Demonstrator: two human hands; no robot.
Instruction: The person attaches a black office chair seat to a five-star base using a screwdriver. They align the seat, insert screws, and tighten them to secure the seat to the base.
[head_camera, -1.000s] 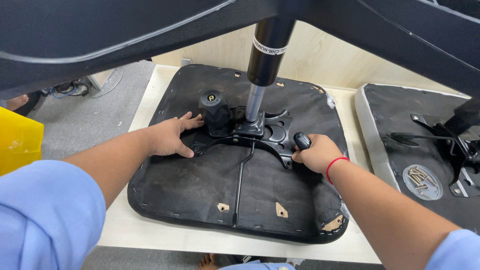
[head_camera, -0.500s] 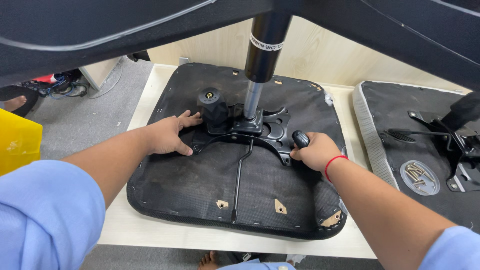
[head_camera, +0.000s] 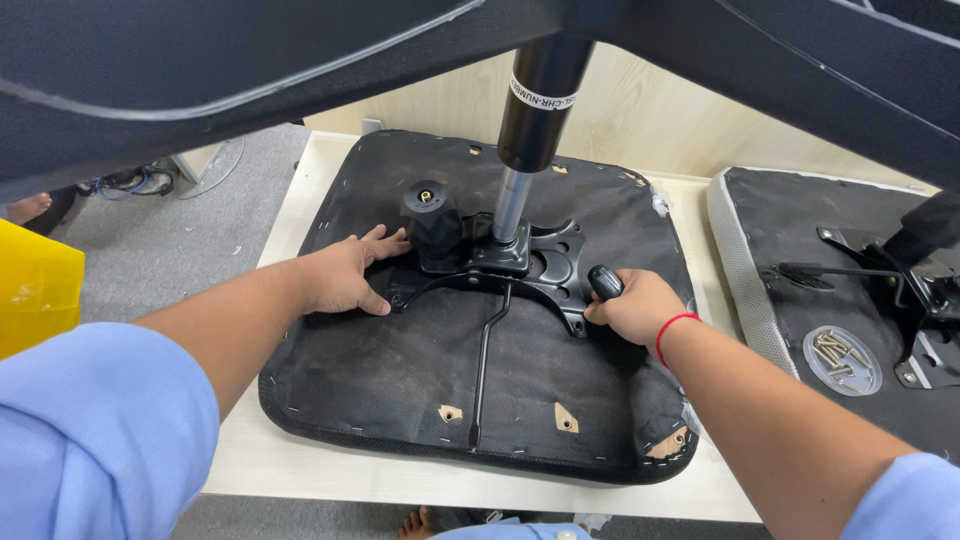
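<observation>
A black seat pan is laid upside down on a pale table, its near edge close to the table's front edge and its left edge near the table's left side. A black metal plate is fixed at the pan's middle, and a gas cylinder is stood upright in it. A round black knob is seen just left of the cylinder. A thin lever is run from the plate toward the near edge.

The left hand is pressed flat on the pan, fingers spread, touching the plate's left end beside the knob. The right hand is closed around a black handle at the plate's right corner.

Bare fabric is left open between the hands and the near edge, crossed only by the lever. To the right, a second seat is lain just beside the pan with a narrow strip of table between them; a clear dish of screws is rested on it. A yellow bin is stood on the floor, well apart at the left.
</observation>
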